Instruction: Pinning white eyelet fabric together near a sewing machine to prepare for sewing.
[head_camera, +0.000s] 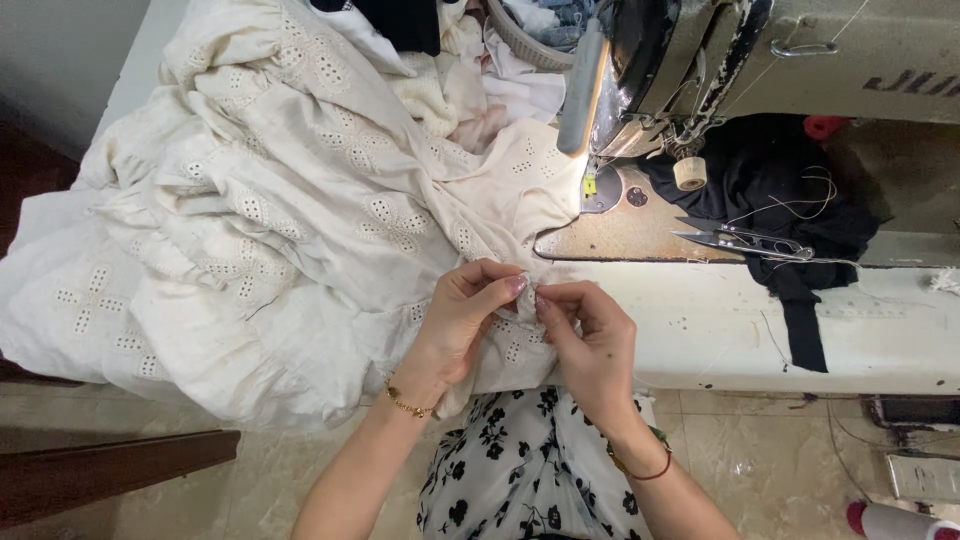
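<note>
Both hands are brought together at the front edge of the table (720, 330), just below the sewing machine's metal bed. A fold of cream eyelet fabric (280, 220) is pinched between the thumb and fingertips of the left hand (462, 318), which is closed on the cloth; a thin gold bracelet is worn on its wrist. The same fold is gripped by the right hand (592, 340), its fingers curled shut on the fabric right beside the left fingertips, so the two hands are touching or nearly so. A red cord and a green bangle are seen on the right wrist.

The fabric is heaped over the left part of the table, and its end is drawn toward the needle area of the sewing machine (700, 70). Thread snips (745, 240) are laid on the machine bed, near a black cloth (780, 200) and a small spool (690, 173). A black-and-white floral skirt (510, 465) is seen below the hands.
</note>
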